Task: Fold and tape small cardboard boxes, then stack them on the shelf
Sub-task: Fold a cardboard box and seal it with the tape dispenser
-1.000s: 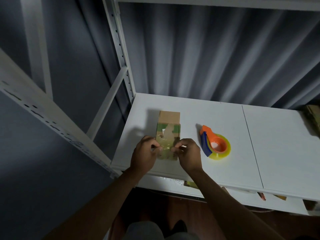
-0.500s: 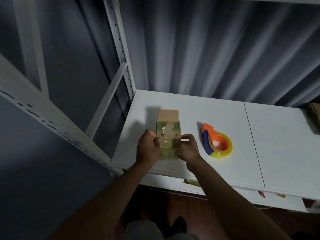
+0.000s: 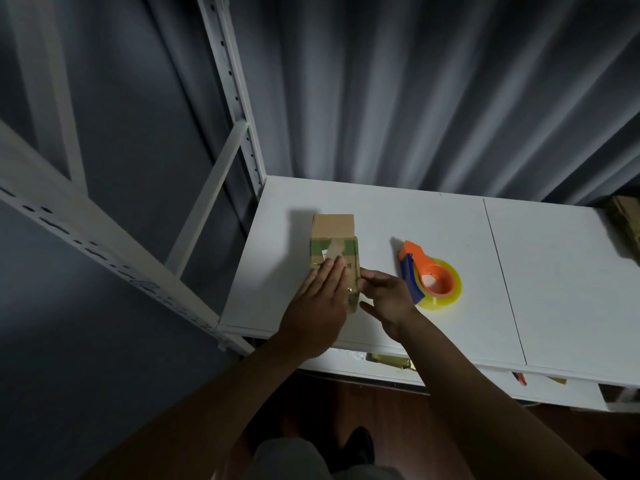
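Cardboard box (image 3: pixel 333 242) under flat left hand (image 3: pixel 320 303)

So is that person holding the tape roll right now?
No, the tape roll lies alone on the shelf; both hands touch the box.

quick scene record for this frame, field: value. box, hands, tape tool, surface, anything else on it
box: small cardboard box lying on the shelf board, far flap open, clear tape over the green-printed face
left hand: left hand flat, palm down on the box's taped face
right hand: right hand open, fingertips at the box's right edge
tape tool: orange and blue tape dispenser with yellowish roll, lying right of the box, untouched
surface: white shelf board
other: another cardboard item at far right edge, cropped
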